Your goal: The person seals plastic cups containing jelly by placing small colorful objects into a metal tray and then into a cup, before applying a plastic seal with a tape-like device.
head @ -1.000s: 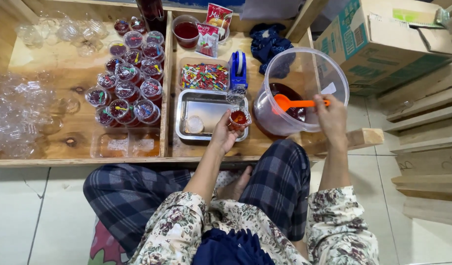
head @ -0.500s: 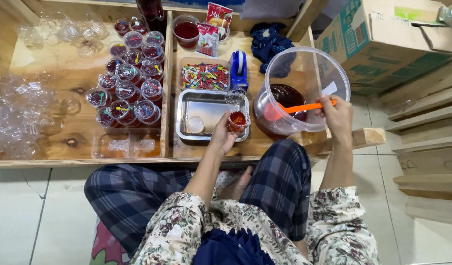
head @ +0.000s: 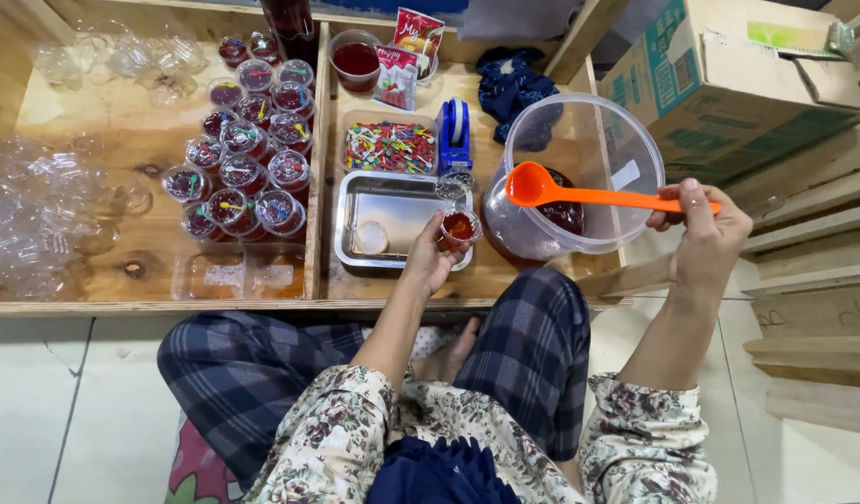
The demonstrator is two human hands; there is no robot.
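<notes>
My left hand (head: pixel 430 257) grips a small clear cup (head: pixel 459 227) partly filled with red liquid, held over the right end of a metal tray (head: pixel 393 213). My right hand (head: pixel 703 238) holds an orange ladle (head: pixel 579 193) by its handle, the scoop lifted level above a large clear plastic tub (head: pixel 579 159) with dark red liquid at its bottom. The scoop hangs just right of the cup, apart from it.
Several filled, lidded cups (head: pixel 248 159) stand on the left wooden tray (head: pixel 122 121), with empty clear cups (head: pixel 38 205) further left. A box of small coloured spoons (head: pixel 390 147), a blue tape dispenser (head: pixel 454 133), a red bowl (head: pixel 355 58), packets (head: pixel 407 47) and a cardboard box (head: pixel 738 75) surround them.
My right hand has lifted the orange ladle out of the tub and swung its scoop left toward the cup. My left hand keeps the cup in the same place.
</notes>
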